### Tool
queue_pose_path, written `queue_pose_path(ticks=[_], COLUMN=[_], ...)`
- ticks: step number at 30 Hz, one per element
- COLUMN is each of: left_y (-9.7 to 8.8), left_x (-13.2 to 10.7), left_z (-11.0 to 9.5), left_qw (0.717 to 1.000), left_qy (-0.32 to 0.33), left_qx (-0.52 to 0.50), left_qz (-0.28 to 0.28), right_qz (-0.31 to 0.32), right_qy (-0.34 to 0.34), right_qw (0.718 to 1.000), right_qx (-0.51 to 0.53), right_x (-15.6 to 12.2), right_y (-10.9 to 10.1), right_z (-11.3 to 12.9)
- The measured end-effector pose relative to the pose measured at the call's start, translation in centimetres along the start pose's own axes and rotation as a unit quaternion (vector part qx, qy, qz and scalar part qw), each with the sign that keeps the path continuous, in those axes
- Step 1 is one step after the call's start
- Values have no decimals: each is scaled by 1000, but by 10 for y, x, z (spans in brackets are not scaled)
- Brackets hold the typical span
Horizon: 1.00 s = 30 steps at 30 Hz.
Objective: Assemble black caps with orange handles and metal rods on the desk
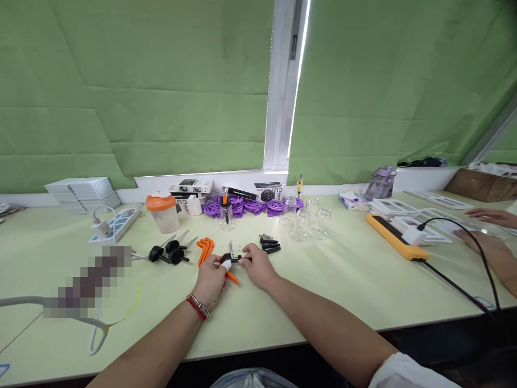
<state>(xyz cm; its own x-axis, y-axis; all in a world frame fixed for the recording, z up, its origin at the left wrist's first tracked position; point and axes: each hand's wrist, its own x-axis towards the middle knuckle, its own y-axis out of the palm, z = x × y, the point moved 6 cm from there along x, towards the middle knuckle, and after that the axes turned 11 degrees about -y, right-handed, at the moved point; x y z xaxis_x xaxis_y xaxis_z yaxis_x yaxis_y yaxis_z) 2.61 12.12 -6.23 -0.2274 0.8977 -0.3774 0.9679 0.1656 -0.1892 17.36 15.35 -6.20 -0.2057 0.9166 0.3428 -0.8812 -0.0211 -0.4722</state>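
My left hand (210, 279) is closed round a black part with an orange lever (231, 277), and a metal rod stands up from it. My right hand (258, 265) pinches a small dark piece against the right end of that part; its exact kind is too small to tell. Left of my hands lie several bent orange levers (205, 250) and black round heads with metal rods (176, 255). To the right are black tubes (270, 249) and coil springs (266, 236). Behind, a black and orange piece (226, 209) stands in a clear glass.
Purple discs (254, 207), boxes (196, 187) and clear glass cups (302, 222) line the back. An orange-lidded cup (163, 213) and power strip (117, 223) stand left. At right lie a yellow power strip (393, 236) with a black cable and another person's hands (482, 242).
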Motion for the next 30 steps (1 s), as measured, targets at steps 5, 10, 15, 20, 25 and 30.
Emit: queue_pose_path(ticks=[5,10,15,20,25,30], left_y=[-1,-1,-2,-2,-2,-2], left_x=[0,0,2,1,0,1], left_z=[1,2,3,2,1,2], left_qw=[1000,1000,1000,1000,1000,1000], left_qy=[-4,-5,-1,-3,-3,-1], left_qx=[-1,-6,-6,-9,0,4], left_qz=[-8,-7,-6,-8,-7,-3], right_qz=[2,5,4,3,-1,8], right_qy=[4,11,10,4,6,-4], right_qw=[1000,1000,1000,1000,1000,1000], right_qx=[-5,-8,-1,-6,-9,1], right_x=[-1,-1,-1,-2,-2,-1], right_y=[-1,0,0,-2,-2,1], right_z=[2,2,0,3,3,0])
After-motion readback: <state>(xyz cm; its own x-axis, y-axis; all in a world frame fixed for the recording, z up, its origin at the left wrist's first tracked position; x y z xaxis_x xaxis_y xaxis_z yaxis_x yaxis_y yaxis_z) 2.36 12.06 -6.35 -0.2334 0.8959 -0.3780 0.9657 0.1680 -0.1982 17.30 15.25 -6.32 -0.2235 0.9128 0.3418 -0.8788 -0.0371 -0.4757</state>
